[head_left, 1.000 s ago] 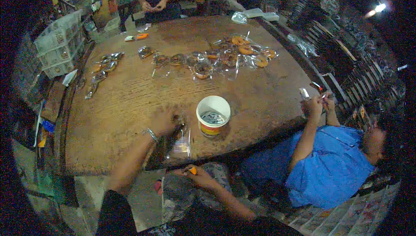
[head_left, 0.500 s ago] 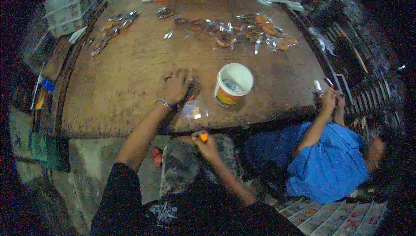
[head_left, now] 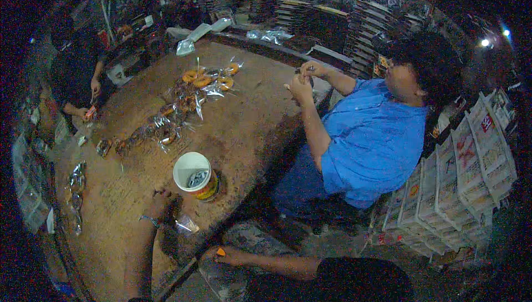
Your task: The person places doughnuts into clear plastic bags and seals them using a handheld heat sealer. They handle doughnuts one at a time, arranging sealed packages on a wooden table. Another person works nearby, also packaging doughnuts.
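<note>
My left hand (head_left: 159, 205), with a bracelet at the wrist, rests on the brown table (head_left: 233, 119) just left of a white bucket (head_left: 192, 163). Its fingers look curled, but dimness hides what lies under them. Beside that hand is a clear plastic packet (head_left: 187, 225). My right hand (head_left: 230, 256) is low, off the table's near edge, closed around a small orange object (head_left: 220, 251) whose kind I cannot make out. Small grey pieces (head_left: 197, 178) lie inside the bucket.
Clear-wrapped brown and orange rings (head_left: 202, 80) spread across the table, with more wrapped pieces (head_left: 76, 191) at left. A person in a blue shirt (head_left: 371, 141) sits at right, hands raised. Another person (head_left: 77, 80) works at far left. Pale crates (head_left: 443, 180) stand at right.
My view has swung to the right, bringing the blue-shirted person and the crates more fully in. That person's hands are now raised above the table edge. My right hand keeps the orange object.
</note>
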Tool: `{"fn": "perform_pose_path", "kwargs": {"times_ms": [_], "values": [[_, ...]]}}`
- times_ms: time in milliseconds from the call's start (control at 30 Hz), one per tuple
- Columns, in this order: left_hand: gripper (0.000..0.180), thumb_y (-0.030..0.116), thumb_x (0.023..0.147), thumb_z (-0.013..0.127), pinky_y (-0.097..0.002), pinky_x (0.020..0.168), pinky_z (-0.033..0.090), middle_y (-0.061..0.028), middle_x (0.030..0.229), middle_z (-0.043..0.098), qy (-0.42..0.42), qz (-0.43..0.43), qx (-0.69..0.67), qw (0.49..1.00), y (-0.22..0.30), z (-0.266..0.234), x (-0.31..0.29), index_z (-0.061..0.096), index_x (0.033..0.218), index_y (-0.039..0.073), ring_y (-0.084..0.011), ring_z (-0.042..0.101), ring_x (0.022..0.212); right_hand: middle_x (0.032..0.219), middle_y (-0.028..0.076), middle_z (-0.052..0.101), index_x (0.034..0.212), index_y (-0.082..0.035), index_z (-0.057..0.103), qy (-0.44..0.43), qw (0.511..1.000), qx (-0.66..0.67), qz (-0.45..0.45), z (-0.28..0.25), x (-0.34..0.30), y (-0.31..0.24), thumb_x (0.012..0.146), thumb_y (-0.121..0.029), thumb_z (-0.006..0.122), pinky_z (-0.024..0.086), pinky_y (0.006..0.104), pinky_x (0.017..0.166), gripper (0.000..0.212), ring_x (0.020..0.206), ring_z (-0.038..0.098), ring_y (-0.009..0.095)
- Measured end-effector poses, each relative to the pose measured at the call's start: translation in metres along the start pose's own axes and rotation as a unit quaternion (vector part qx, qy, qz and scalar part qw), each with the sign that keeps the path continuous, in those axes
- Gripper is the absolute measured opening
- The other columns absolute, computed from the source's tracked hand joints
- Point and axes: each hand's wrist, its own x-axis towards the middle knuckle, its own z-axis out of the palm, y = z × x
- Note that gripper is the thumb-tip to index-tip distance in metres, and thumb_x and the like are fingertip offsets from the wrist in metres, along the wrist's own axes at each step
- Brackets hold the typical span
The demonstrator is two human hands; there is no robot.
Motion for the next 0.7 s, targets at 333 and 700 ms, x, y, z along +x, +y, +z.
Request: {"fn": "perform_pose_path", "kwargs": {"times_ms": [333, 700], "values": [[0.037, 0.02, 0.063, 0.074, -0.0406, 0.081, 0.046, -0.0092, 0.101, 0.062, 0.248, 0.045, -0.092, 0.963, -0.037, -0.045, -0.09, 0.06, 0.096, 0.011, -0.0304, 0.059, 0.09, 0.098, 0.005, 0.061, 0.11, -0.012, 0.057, -0.035, 0.972, -0.007, 0.232, -0.026, -0.002, -0.016, 0.087, -0.037, 0.056, 0.045, 0.0335, 0.082, 0.034, 0.091, 0.055, 0.016], [0.076, 0.008, 0.067, 0.072, -0.0312, 0.065, 0.053, -0.012, 0.104, 0.057, 0.154, -0.105, -0.83, 0.526, 0.111, 0.043, -0.195, 0.033, 0.132, 0.002, -0.0218, 0.059, 0.089, 0.091, 0.004, 0.06, 0.105, -0.006, 0.058, 0.051, 0.998, -0.039, -0.027, -0.044, -0.004, -0.205, 0.083, -0.018, 0.066, 0.046, 0.0268, 0.075, 0.027, 0.086, 0.055, 0.011]]}}
